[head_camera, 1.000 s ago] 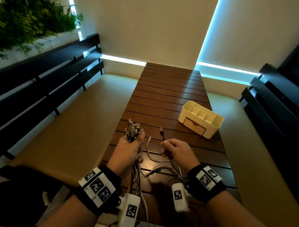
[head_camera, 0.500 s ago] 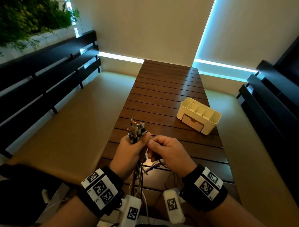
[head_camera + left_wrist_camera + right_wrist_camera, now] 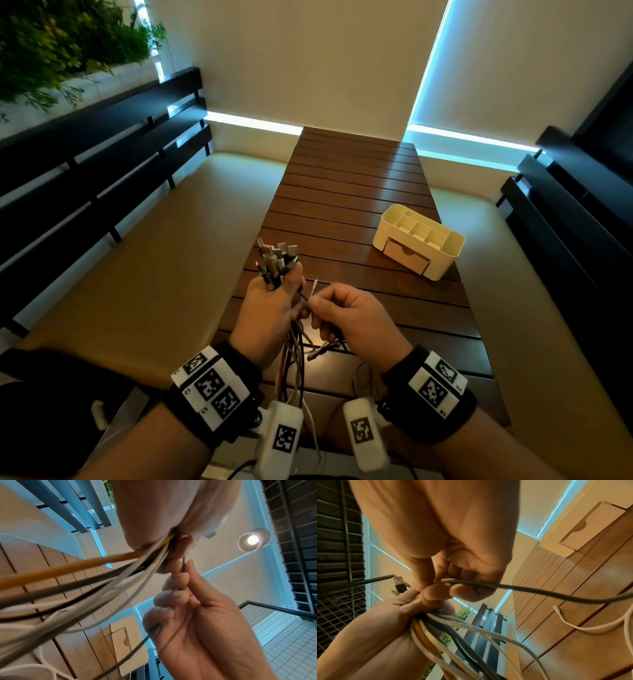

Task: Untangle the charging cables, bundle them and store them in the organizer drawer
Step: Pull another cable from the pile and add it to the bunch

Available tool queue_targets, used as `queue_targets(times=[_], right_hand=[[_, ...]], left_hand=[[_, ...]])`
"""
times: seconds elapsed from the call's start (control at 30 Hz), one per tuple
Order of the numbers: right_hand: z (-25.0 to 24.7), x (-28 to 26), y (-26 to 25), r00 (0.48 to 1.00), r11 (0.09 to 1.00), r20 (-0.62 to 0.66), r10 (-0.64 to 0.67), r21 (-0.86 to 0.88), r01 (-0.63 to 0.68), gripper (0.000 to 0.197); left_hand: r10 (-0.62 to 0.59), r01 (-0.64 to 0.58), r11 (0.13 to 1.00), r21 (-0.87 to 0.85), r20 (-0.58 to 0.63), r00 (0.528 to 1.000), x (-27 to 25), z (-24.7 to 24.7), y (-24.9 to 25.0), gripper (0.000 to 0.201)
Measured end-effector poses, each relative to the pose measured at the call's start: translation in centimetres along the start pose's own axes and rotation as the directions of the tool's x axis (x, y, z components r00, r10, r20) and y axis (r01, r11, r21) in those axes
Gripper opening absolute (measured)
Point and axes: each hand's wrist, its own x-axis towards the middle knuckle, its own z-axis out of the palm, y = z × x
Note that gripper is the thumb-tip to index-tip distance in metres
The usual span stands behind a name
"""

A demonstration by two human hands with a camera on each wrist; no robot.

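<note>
My left hand (image 3: pixel 270 308) grips a bundle of charging cables (image 3: pixel 277 262) upright, plug ends sticking out above the fist; the cords (image 3: pixel 96 577) hang down from it in white, black and orange. My right hand (image 3: pixel 346 315) touches the left and pinches a thin dark cable (image 3: pixel 530 592) and a white plug end (image 3: pixel 314 286) beside the bundle. Loose cord ends (image 3: pixel 322 349) trail on the table under both hands. The cream organizer (image 3: pixel 419 241) stands to the right on the table, its wooden drawer (image 3: pixel 406 257) closed.
The slatted wooden table (image 3: pixel 356 192) runs away from me between two cushioned benches (image 3: pixel 144 246). A loose white cable (image 3: pixel 573 624) lies on the slats. Dark slatted backrests line both sides, and a plant sits at the top left.
My right hand moved left from a separate cable end to meet the left hand at the bundle, bringing a cable with it. The bundle stayed upright in the left fist.
</note>
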Motion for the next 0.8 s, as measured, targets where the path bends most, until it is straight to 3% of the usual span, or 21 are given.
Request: queue_targets(times=[0.2, 0.47, 0.6, 0.8], right_hand=[[0.5, -0.3, 0.6, 1.000, 1.000, -0.030, -0.005, -0.031, 0.004, 0.010], [0.4, 0.2, 2.1, 0.999, 0.988, -0.041, 0.008, -0.155, -0.014, 0.011], [-0.7, 0.4, 3.5, 0.998, 0.967, -0.041, 0.055, -0.246, -0.063, 0.012], [-2.2, 0.4, 2.6, 0.996, 0.905, -0.018, 0.088, -0.415, -0.088, 0.009]], left_hand=[[-0.085, 0.069, 0.991, -0.111, -0.149, 0.985, 0.2, 0.3, -0.1, 0.031], [-0.142, 0.084, 0.960, -0.267, -0.209, 0.967, 0.8, -0.5, 1.4, 0.032], [-0.135, 0.076, 0.955, -0.288, -0.193, 0.972, 1.5, -1.8, 2.1, 0.035], [-0.072, 0.064, 0.992, -0.112, -0.071, 0.995, 1.1, -2.5, 2.6, 0.031]])
